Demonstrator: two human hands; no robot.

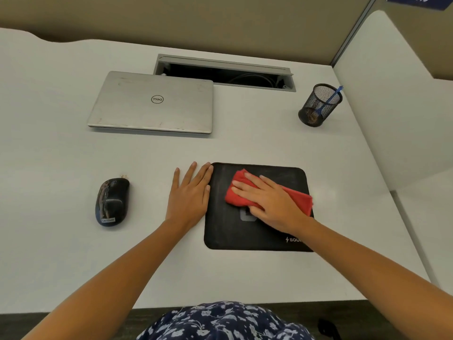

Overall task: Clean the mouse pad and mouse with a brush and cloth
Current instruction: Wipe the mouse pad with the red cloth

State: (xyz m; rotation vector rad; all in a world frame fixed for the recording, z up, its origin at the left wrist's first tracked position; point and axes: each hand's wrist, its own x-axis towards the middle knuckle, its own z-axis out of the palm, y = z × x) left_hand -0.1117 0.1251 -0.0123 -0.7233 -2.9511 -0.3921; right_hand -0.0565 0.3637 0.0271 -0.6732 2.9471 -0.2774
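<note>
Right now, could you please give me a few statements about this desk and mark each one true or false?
1. The right hand presses a red cloth flat on the black mouse pad. True.
2. The mouse sits on the mouse pad. False: it lies on the desk, left of the left hand.
3. The laptop is closed. True.
4. The left hand holds a brush. False: it lies flat and empty at the pad's left edge.
5. The mesh cup lies tipped over. False: it stands upright with a blue item inside.
</note>
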